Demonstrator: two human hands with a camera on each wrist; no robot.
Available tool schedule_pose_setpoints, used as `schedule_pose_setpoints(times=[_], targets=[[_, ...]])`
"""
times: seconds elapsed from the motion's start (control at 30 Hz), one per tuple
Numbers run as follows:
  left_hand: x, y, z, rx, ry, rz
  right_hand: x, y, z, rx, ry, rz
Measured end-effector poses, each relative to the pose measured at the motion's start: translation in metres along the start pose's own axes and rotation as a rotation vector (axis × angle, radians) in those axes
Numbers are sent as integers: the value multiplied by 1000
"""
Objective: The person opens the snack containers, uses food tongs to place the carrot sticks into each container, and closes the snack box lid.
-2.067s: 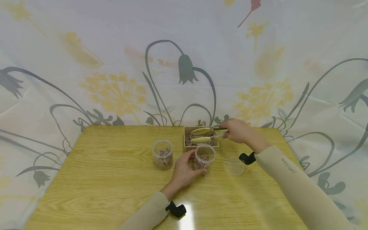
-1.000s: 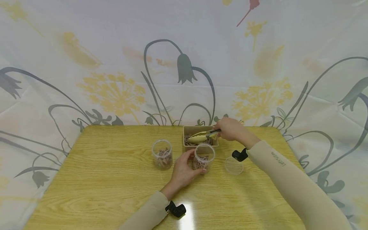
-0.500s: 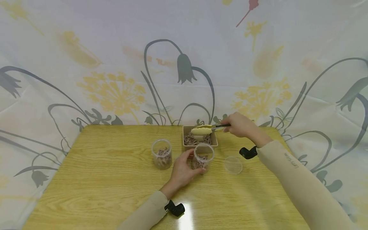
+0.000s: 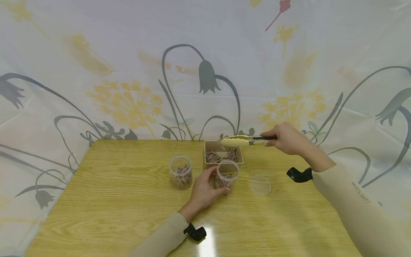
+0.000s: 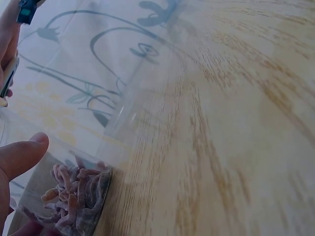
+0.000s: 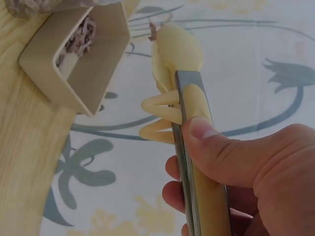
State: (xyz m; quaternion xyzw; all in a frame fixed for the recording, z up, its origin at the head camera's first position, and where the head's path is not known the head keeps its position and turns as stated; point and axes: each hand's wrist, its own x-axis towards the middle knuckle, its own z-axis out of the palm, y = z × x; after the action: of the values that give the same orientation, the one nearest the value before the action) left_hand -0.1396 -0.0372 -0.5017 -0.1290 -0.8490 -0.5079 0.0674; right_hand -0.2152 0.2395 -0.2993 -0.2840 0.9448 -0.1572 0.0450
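My left hand [image 4: 205, 192] grips a clear plastic jar [image 4: 227, 167] that stands on the table, its thumb on the near side. Inside the jar lie brownish, finger-like strips [image 5: 76, 196], perhaps dried treats. My right hand [image 4: 287, 140] holds yellow-tipped tongs [image 4: 239, 141] level above a beige rectangular bin [image 4: 239, 159]. In the right wrist view the tong tips are together, and a small reddish-brown bit [image 6: 152, 32] sticks out from them. More strips lie in the bin in two heaps, with its bare floor showing between them.
A second clear jar [image 4: 181, 173], partly filled with similar strips, stands left of the left hand. A clear round lid [image 4: 260, 185] lies flat to the right of the held jar. Behind the wooden table [image 4: 112, 200] hangs a flower-patterned cloth [image 4: 144, 71].
The tongs dipped into the bin and closed, then rose out of it and moved right with my right hand. My left hand and both jars have stayed put.
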Motion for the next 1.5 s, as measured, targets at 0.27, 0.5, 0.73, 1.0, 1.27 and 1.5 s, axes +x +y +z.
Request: schedule_pose_setpoints(times=[0.27,0.5,0.73,1.0,1.27,1.5], targets=[[0,0,-1,-16,-10,5,-35,-6,-3,-26,29,-77],[0,-2,0,-6,-6,1,-50,-16,4,-83,50,-172],[0,-3,0,-6,-4,-5,-53,-29,7,-177,28,-149],[0,-2,0,-13,-2,0,-51,-38,13,-302,56,-189],[0,-2,-1,-21,1,-13,-50,-41,12,-346,76,-211],[1,-2,1,-32,0,-6,-51,-40,11,-345,82,-217]])
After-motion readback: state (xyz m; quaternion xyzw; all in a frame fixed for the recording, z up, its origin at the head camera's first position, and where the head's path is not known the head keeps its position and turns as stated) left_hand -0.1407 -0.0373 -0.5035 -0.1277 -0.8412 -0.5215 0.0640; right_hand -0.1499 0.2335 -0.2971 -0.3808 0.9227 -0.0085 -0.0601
